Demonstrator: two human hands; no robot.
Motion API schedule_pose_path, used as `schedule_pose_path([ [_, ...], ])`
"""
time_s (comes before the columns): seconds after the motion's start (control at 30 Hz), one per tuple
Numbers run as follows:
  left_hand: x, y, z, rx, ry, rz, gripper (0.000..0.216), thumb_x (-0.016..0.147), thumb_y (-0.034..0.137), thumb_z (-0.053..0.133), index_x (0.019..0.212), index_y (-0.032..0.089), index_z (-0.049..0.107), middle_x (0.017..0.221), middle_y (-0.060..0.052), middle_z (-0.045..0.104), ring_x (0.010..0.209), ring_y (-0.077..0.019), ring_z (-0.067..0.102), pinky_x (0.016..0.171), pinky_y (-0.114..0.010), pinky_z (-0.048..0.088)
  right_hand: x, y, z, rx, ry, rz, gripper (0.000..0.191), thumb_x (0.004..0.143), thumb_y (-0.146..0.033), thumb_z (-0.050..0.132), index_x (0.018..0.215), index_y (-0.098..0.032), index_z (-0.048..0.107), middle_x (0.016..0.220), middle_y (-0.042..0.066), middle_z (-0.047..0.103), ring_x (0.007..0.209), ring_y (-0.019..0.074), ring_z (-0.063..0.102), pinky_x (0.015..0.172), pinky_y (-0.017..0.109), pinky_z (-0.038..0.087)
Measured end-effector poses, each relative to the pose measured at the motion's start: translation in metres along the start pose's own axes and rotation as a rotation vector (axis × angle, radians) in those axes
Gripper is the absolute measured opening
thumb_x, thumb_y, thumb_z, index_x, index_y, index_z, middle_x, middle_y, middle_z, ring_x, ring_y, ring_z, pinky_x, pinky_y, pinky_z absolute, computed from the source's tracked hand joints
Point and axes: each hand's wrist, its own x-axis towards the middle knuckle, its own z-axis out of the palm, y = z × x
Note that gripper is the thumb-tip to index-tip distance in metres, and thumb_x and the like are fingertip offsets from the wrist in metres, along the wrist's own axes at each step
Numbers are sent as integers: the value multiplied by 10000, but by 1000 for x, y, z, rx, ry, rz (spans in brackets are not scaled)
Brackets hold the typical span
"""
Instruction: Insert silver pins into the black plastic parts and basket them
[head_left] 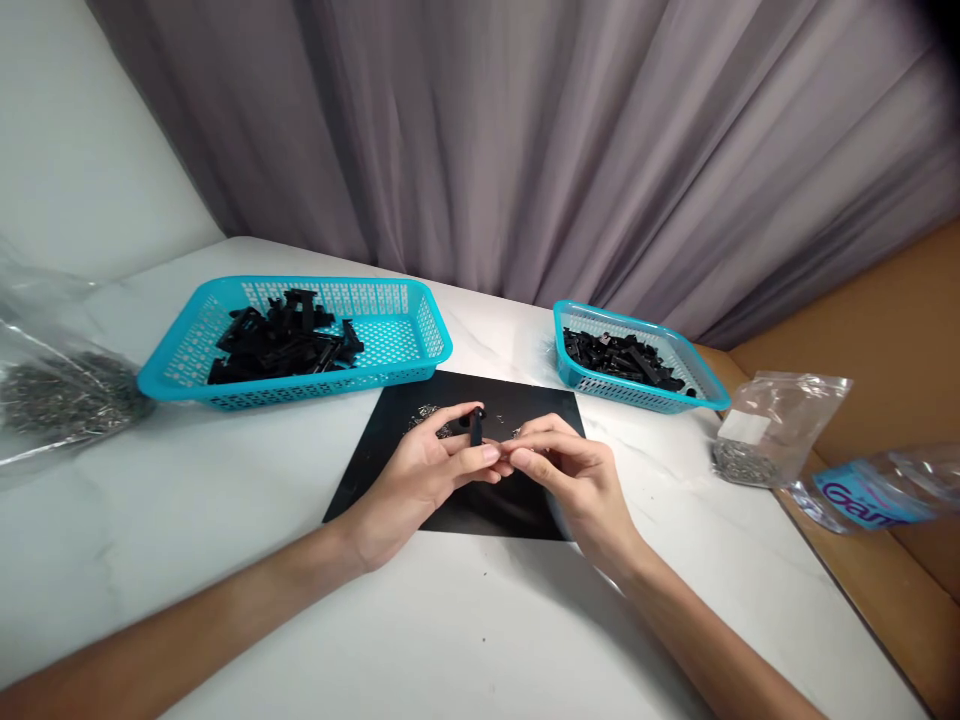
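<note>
Between the thumb and fingers of my left hand (pixel 431 460) is a small black plastic part (pixel 476 428), held upright above a black mat (pixel 495 510). My right hand (pixel 574 465) meets it from the right, thumb and forefinger pinched together at the lower end of the part. Whatever lies in that pinch is too small or too hidden to make out. Small shiny metal pieces (pixel 427 411) lie on the mat behind my left hand, partly covered by the fingers.
A blue basket (pixel 431 365) of black plastic parts stands at the back left, a smaller blue basket (pixel 574 375) of black pieces at the back right. Clear bags of metal pieces lie at left (pixel 75 395) and right (pixel 750 465). A plastic bottle (pixel 870 495) lies beyond the table's right edge.
</note>
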Motion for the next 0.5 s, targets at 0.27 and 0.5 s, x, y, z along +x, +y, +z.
schedule_pose_path([
  [0.27,0,6,-4,35,-34,-44,681,806,249,838,1385,174,489,980,-45,754,900,-165,710,895,-330,542,-1,-1,0,-40,5,-14,72,885,-303,781,925,-305,841,900,37,659,836,186,622,746,348,516],
  [0.5,-1,-6,-4,161,-10,189,732,765,209,870,1379,215,472,908,0,742,854,-135,693,859,-279,554,-5,-4,3,-110,31,-49,63,876,-306,791,915,-306,841,861,27,659,806,172,598,693,317,480],
])
